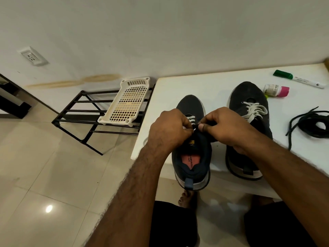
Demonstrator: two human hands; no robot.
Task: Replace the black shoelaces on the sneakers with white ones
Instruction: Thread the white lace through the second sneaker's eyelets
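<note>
Both hands are working together: left hand (170, 127) and right hand (226, 125) are pinching the white lace (192, 120) between them, steadying the sneaker (192, 150) beneath for threading.

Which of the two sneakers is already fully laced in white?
The right sneaker, standing untouched with its white lace done. The left sneaker shows only a few white rows, and both hands are pinching its lace.

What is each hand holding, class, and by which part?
Both the left hand and the right hand pinch the white lace near its ends, over the near sneaker.
</note>
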